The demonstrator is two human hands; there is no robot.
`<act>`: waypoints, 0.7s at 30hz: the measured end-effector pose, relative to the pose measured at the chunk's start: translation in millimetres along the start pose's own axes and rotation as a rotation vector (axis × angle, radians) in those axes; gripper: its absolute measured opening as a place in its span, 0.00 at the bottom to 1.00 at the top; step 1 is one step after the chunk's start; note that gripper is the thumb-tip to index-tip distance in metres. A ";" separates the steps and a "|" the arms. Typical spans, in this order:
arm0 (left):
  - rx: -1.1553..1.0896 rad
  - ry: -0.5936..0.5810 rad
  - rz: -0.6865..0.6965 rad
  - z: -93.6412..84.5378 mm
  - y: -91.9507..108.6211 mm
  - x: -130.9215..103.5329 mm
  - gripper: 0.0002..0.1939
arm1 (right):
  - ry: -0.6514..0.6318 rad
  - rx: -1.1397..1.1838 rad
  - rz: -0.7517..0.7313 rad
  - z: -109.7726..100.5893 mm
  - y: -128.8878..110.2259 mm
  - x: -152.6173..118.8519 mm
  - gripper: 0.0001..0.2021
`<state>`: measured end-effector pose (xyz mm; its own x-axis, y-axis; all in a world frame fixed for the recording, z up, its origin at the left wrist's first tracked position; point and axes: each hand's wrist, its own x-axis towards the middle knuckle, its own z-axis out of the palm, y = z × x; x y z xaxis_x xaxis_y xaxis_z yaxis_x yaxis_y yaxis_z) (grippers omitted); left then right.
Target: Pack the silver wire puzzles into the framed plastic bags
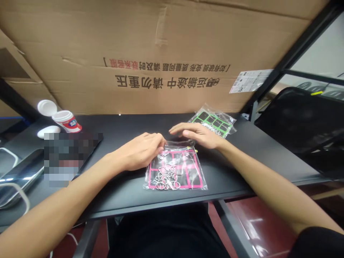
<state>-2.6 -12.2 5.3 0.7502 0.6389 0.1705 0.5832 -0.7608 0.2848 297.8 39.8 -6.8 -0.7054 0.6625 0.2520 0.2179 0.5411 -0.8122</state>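
A clear plastic bag [192, 172] lies flat near the table's front edge. Inside it are a black card with pink grid lines and a heap of metal wire rings [167, 179]. My left hand [145, 152] is closed at the bag's upper left corner, its fingers curled round the edge. Over the bag's upper right side hovers my right hand [200, 134], fingers stretched out and holding nothing. Behind that hand, a second clear bag with a green-lined black card [213, 120] lies partly covered by it; metal pieces show in it too.
On the left stand an open red-and-white tub [67, 120] with its white lid [47, 107], a white oval object [48, 132] and a shiny dark case [24, 175]. A large cardboard sheet [172, 43] walls off the back. At right is a black chair [292, 122].
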 end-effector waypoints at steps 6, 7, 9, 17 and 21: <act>0.123 0.461 0.018 -6.5 -1.8 0.8 0.02 | 0.120 0.126 0.090 -2.1 4.2 -2.1 0.36; 0.126 0.537 -0.004 -7.5 -1.4 0.7 0.03 | 0.174 0.129 0.061 -1.8 2.1 -2.1 0.32; 0.051 0.686 -0.080 -9.0 -1.7 0.9 0.14 | 0.291 0.106 -0.015 -1.4 -0.4 -1.6 0.25; -0.705 0.383 -0.320 -2.0 -40.8 3.5 0.30 | 0.346 0.013 -0.024 -2.5 30.7 4.1 0.10; -0.684 0.236 -0.231 0.2 -42.8 0.8 0.16 | 0.181 0.036 -0.030 -11.9 31.2 1.5 0.10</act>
<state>-26.8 20.9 -6.9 0.5006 0.8396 0.2110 0.3361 -0.4131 0.8464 311.5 63.8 -25.6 -0.5777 0.7303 0.3646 0.1716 0.5454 -0.8204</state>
